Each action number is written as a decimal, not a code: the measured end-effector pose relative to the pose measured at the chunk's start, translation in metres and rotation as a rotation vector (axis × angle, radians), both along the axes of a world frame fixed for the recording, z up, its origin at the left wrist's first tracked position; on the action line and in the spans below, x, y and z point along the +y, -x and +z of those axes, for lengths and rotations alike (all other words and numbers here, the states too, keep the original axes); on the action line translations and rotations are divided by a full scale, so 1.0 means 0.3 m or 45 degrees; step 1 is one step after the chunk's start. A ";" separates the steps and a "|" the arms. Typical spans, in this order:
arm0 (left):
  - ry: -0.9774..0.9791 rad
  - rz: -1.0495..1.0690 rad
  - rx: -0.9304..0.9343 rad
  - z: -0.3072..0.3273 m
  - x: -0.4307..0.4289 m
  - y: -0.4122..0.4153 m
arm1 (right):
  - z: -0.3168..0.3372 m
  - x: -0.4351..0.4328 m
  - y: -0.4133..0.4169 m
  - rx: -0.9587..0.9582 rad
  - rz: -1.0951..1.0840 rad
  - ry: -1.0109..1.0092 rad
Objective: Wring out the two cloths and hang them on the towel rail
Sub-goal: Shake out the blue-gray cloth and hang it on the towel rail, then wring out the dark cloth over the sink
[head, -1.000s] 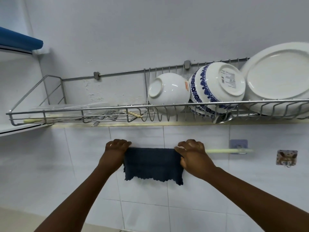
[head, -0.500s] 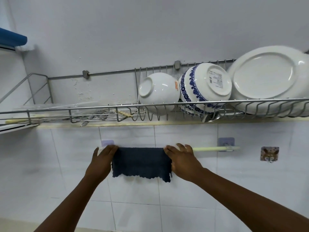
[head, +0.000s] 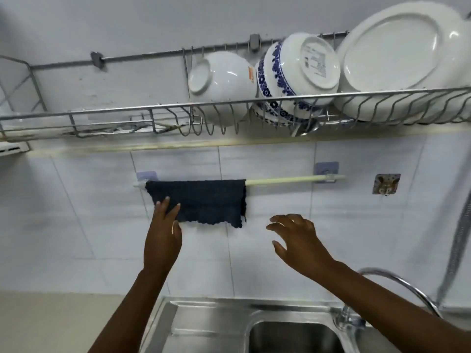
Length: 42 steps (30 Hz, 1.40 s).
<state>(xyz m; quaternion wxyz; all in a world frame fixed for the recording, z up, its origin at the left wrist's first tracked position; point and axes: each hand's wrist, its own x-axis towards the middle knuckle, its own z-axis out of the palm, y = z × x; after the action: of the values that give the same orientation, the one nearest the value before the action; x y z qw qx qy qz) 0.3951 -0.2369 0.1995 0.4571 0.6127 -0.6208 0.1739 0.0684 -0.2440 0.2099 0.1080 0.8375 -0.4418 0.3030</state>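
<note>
White tiled wall (head: 280, 225) above a steel sink (head: 254, 317); dark cloth (head: 198, 200) now draped on the towel rail (head: 283, 180), both grips released, left hand (head: 163, 238) flat, fingers together at its hem, right hand (head: 298, 240) withdrawn, fingers spread; second cloth unseen, probably next

This is a home kitchen — a stainless steel sink (head: 211, 324) with a curved faucet (head: 397, 286) sits below a white tiled wall (head: 280, 263). Above it a wall-mounted wire dish rack (head: 158, 115) holds a white bowl (head: 221, 82), a blue-patterned bowl (head: 298, 72) and a large white plate (head: 397, 59) — everyday household crockery.
</note>
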 end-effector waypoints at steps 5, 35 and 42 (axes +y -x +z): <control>-0.195 -0.210 0.104 -0.283 0.101 0.274 | -0.279 0.139 0.185 0.028 -0.135 -0.231; -1.361 -0.646 0.084 -1.064 0.733 1.235 | -1.156 0.518 0.724 -0.281 -0.260 -1.262; -1.420 -0.553 0.231 -1.021 0.718 1.215 | -1.067 0.506 0.779 -0.298 -0.190 -1.267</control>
<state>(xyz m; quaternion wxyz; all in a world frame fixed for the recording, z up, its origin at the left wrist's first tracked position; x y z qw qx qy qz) 0.0307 -0.0214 -0.1070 0.1431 0.6315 -0.6878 -0.3281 -0.1653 -0.0922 -0.1103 -0.3323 0.7141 -0.6002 0.1394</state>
